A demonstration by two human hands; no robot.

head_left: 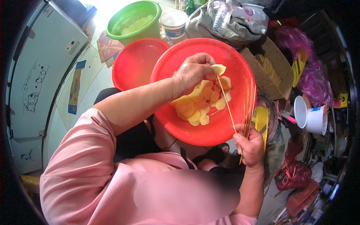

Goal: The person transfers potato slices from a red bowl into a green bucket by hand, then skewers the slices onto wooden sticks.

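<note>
My left hand (195, 71) pinches a thin yellow potato slice (218, 69) over the large red basin (176, 56). The tip of one bamboo skewer (225, 98) meets the slice at its lower edge. My right hand (250, 145) is closed round that skewer's lower end and a bundle of several more bamboo skewers (247, 108), which fan upward past the basin's right rim. Below my left hand, a heap of potato slices (193, 107) lies in the basin, partly hidden by my wrist.
Behind the basin stand a second red basin (129, 71), a green tub (116, 36) with pale slices in it, and a white bucket (173, 19). A cardboard box (275, 86) and white tubs (317, 120) are on the right. A white cabinet (30, 123) stands left.
</note>
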